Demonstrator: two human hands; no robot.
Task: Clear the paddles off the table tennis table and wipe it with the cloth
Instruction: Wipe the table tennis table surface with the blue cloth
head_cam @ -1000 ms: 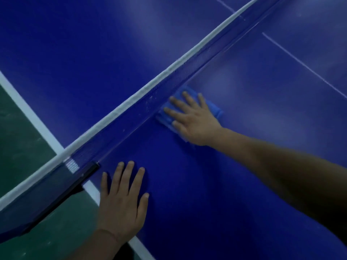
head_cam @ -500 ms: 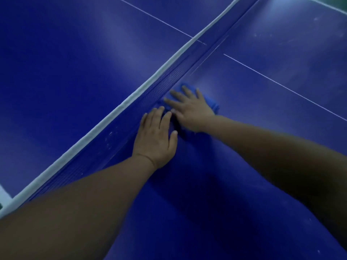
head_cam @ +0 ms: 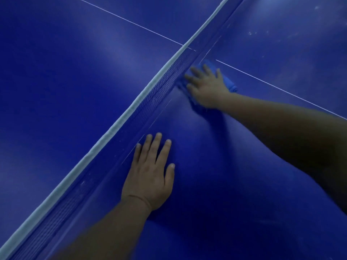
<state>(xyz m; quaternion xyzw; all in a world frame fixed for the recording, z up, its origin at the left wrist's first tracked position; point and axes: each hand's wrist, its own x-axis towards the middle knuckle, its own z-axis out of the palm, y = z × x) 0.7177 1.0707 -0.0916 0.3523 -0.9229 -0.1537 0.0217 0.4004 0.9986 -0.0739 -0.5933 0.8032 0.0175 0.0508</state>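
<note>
The right hand (head_cam: 207, 89) lies flat on the blue cloth (head_cam: 228, 82), with the fingers spread and straight, pressing it down on the table tennis table (head_cam: 244, 166); it does not grasp it. The cloth is under the palm and the fingers, and its folded edge shows beyond the hand on the far side. The fingertips reach the foot of the net (head_cam: 150, 102), just beside the thin white centre line (head_cam: 272, 85). The left hand (head_cam: 150, 175) rests open and flat on the bare table, nearer to the person, beside the net and well apart from the cloth.
</note>
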